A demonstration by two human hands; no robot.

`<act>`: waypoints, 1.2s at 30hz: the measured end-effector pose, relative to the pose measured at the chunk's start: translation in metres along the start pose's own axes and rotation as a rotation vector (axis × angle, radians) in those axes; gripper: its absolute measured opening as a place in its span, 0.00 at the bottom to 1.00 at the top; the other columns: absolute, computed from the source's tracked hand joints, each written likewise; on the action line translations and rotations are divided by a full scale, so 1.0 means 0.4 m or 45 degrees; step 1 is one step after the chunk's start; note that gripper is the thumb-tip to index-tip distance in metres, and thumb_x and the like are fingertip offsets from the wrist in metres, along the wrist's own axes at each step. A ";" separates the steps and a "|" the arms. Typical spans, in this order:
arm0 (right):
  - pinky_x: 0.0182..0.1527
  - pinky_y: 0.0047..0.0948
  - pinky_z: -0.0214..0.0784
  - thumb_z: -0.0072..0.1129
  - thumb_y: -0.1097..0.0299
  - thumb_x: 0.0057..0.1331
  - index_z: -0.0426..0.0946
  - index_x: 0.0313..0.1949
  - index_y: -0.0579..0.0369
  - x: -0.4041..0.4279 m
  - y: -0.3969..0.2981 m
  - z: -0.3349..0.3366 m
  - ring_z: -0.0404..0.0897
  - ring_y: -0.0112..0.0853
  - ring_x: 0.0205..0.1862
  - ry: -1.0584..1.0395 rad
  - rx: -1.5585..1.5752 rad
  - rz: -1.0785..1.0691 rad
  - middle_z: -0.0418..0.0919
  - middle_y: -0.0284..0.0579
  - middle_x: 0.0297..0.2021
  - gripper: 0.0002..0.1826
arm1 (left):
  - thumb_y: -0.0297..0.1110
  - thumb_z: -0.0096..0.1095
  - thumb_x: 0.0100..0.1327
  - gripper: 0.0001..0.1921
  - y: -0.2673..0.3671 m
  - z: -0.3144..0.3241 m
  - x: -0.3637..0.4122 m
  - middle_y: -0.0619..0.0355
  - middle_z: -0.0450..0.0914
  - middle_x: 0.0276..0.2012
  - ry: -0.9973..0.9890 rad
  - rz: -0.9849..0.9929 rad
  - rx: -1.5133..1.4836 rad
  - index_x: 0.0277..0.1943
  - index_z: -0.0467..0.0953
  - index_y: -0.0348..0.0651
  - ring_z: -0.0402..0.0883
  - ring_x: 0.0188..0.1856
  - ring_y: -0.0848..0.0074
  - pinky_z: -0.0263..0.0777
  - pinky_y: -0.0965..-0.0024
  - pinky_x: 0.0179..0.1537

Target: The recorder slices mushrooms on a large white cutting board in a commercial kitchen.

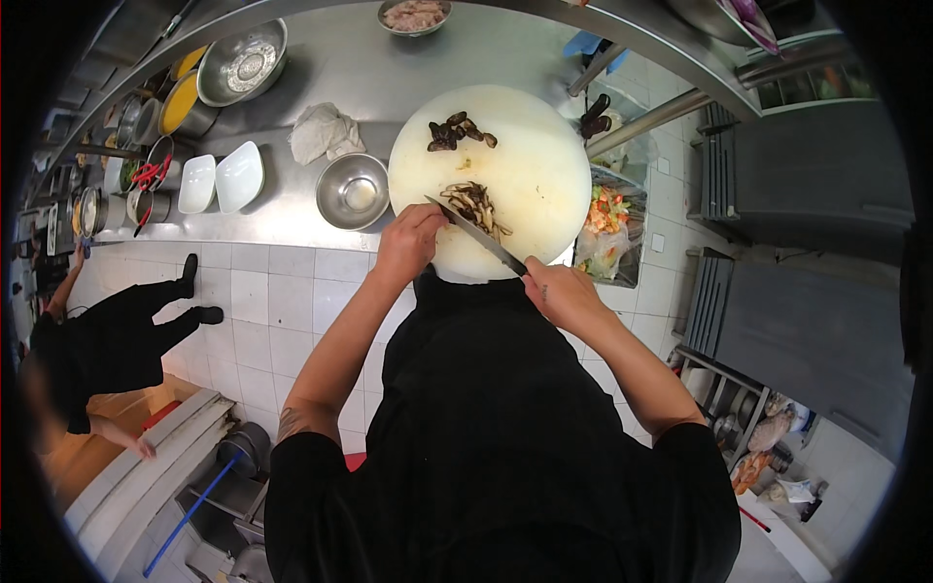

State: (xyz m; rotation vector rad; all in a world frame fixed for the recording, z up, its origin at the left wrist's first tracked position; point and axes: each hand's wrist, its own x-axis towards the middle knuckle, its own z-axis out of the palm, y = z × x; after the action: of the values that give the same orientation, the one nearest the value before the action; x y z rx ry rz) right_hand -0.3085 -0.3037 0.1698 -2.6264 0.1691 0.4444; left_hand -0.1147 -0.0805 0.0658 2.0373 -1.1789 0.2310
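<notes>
A round white cutting board (543,138) lies at the counter's front edge before me. My right hand (560,293) grips the handle of a kitchen knife (481,237), its blade slanting up and left across the board. The fingers of my left hand (410,239) are bent beside the blade's tip, pinching a dark mushroom piece that they mostly hide. Thin mushroom slices (475,204) lie in a loose pile just beyond the blade. Farther back on the board sits a cluster of dark, uncut-looking mushrooms (458,132).
Left of the board stand a steel bowl (353,191), a crumpled cloth (326,132) and two white dishes (240,177). A bowl of raw minced meat (414,16) sits at the back. A bin of food scraps (611,226) stands right. Another person (120,331) is at far left.
</notes>
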 end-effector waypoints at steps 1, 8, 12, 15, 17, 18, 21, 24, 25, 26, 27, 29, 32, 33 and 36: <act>0.37 0.58 0.75 0.58 0.66 0.76 0.71 0.44 0.57 0.001 -0.003 -0.001 0.86 0.58 0.34 -0.010 0.004 0.013 0.84 0.57 0.26 0.08 | 0.15 0.69 0.54 0.12 -0.002 0.001 0.000 0.57 0.87 0.44 -0.003 0.002 -0.007 0.40 0.87 0.40 0.88 0.46 0.62 0.84 0.62 0.46; 0.38 0.59 0.75 0.58 0.67 0.76 0.72 0.45 0.58 0.018 0.000 0.012 0.86 0.59 0.35 -0.018 0.032 0.005 0.83 0.59 0.27 0.08 | 0.14 0.69 0.54 0.12 0.000 -0.001 0.000 0.56 0.87 0.45 -0.013 -0.014 -0.026 0.39 0.87 0.39 0.88 0.46 0.61 0.84 0.61 0.46; 0.38 0.59 0.75 0.57 0.65 0.77 0.72 0.45 0.58 0.066 0.007 0.060 0.85 0.60 0.36 -0.016 0.103 0.063 0.84 0.60 0.28 0.09 | 0.15 0.69 0.55 0.11 0.001 -0.001 0.002 0.56 0.87 0.46 -0.025 -0.031 -0.036 0.40 0.87 0.39 0.88 0.47 0.61 0.84 0.61 0.47; 0.39 0.61 0.75 0.57 0.63 0.77 0.72 0.45 0.57 0.061 0.027 0.041 0.85 0.61 0.37 -0.036 0.137 0.052 0.84 0.60 0.29 0.10 | 0.15 0.69 0.56 0.11 0.009 -0.007 -0.002 0.56 0.88 0.46 -0.048 -0.074 -0.038 0.40 0.87 0.39 0.88 0.48 0.61 0.84 0.61 0.48; 0.39 0.61 0.75 0.56 0.61 0.78 0.72 0.44 0.56 0.037 0.054 0.025 0.84 0.62 0.36 0.072 0.264 0.046 0.83 0.59 0.29 0.11 | 0.15 0.69 0.57 0.11 0.023 -0.002 0.004 0.55 0.88 0.46 -0.058 -0.104 -0.037 0.41 0.88 0.39 0.88 0.48 0.60 0.84 0.61 0.48; 0.39 0.60 0.75 0.57 0.62 0.78 0.72 0.45 0.56 0.023 0.047 -0.004 0.85 0.60 0.37 0.009 0.220 0.129 0.84 0.60 0.30 0.11 | 0.15 0.69 0.58 0.12 0.039 0.007 0.007 0.55 0.88 0.46 -0.006 -0.096 -0.097 0.42 0.88 0.40 0.88 0.48 0.60 0.84 0.60 0.48; 0.39 0.57 0.77 0.60 0.62 0.77 0.71 0.48 0.53 -0.016 0.021 -0.038 0.87 0.55 0.38 0.091 0.115 0.146 0.85 0.57 0.32 0.10 | 0.15 0.68 0.59 0.14 0.078 0.008 0.016 0.55 0.87 0.48 0.055 -0.107 -0.224 0.45 0.89 0.42 0.88 0.48 0.60 0.84 0.60 0.48; 0.39 0.52 0.78 0.65 0.65 0.73 0.71 0.52 0.52 -0.039 -0.013 -0.049 0.88 0.51 0.38 0.255 0.178 0.064 0.87 0.53 0.36 0.14 | 0.14 0.68 0.59 0.17 0.117 -0.020 0.015 0.54 0.87 0.52 0.138 -0.154 -0.237 0.48 0.89 0.44 0.86 0.51 0.59 0.83 0.62 0.48; 0.39 0.52 0.78 0.65 0.65 0.73 0.71 0.52 0.52 -0.039 -0.016 -0.044 0.88 0.51 0.38 0.264 0.183 0.074 0.87 0.53 0.36 0.14 | 0.14 0.68 0.59 0.18 0.126 -0.031 0.007 0.54 0.86 0.54 0.213 -0.184 -0.184 0.49 0.89 0.45 0.86 0.53 0.58 0.82 0.62 0.48; 0.39 0.50 0.79 0.67 0.66 0.71 0.71 0.52 0.52 -0.038 -0.016 -0.035 0.88 0.50 0.38 0.334 0.198 0.036 0.87 0.52 0.37 0.16 | 0.22 0.69 0.62 0.16 0.130 -0.036 -0.009 0.49 0.82 0.64 0.067 -0.224 -0.191 0.52 0.90 0.48 0.80 0.63 0.53 0.73 0.55 0.64; 0.40 0.48 0.79 0.69 0.68 0.69 0.70 0.53 0.52 -0.037 -0.017 -0.027 0.88 0.50 0.38 0.397 0.214 -0.012 0.87 0.50 0.38 0.18 | 0.22 0.69 0.62 0.16 0.154 -0.051 0.005 0.49 0.82 0.64 0.062 -0.220 -0.187 0.52 0.90 0.48 0.80 0.63 0.53 0.73 0.55 0.64; 0.40 0.48 0.78 0.71 0.69 0.67 0.70 0.52 0.53 -0.033 -0.014 -0.012 0.88 0.49 0.40 0.405 0.185 -0.015 0.87 0.50 0.39 0.20 | 0.33 0.71 0.65 0.17 0.215 -0.076 0.057 0.48 0.76 0.71 -0.106 0.041 -0.096 0.57 0.90 0.56 0.71 0.71 0.48 0.62 0.43 0.73; 0.41 0.48 0.77 0.73 0.71 0.64 0.70 0.51 0.53 -0.038 -0.008 -0.009 0.88 0.50 0.40 0.405 0.143 -0.012 0.86 0.50 0.39 0.21 | 0.50 0.65 0.71 0.19 0.205 -0.036 0.047 0.49 0.63 0.82 -0.291 -0.043 0.047 0.62 0.89 0.65 0.58 0.80 0.43 0.42 0.30 0.78; 0.41 0.49 0.76 0.74 0.71 0.63 0.70 0.51 0.52 -0.046 -0.004 -0.009 0.87 0.51 0.40 0.394 0.132 0.003 0.86 0.51 0.39 0.22 | 0.53 0.61 0.73 0.20 0.196 -0.021 0.047 0.51 0.60 0.84 -0.304 -0.100 0.126 0.62 0.88 0.67 0.56 0.81 0.43 0.38 0.27 0.78; 0.41 0.51 0.75 0.75 0.71 0.63 0.70 0.51 0.51 -0.086 0.025 -0.016 0.86 0.53 0.38 0.449 0.133 -0.007 0.85 0.51 0.37 0.23 | 0.56 0.54 0.77 0.22 0.155 -0.003 0.031 0.52 0.56 0.85 -0.334 -0.102 0.207 0.66 0.86 0.69 0.53 0.83 0.42 0.32 0.24 0.78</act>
State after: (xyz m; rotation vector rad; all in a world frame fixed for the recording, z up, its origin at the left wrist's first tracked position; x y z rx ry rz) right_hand -0.3411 -0.3141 0.1827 -2.5797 0.2893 -0.0334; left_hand -0.1573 -0.1058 0.1050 2.3059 -1.2665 0.0197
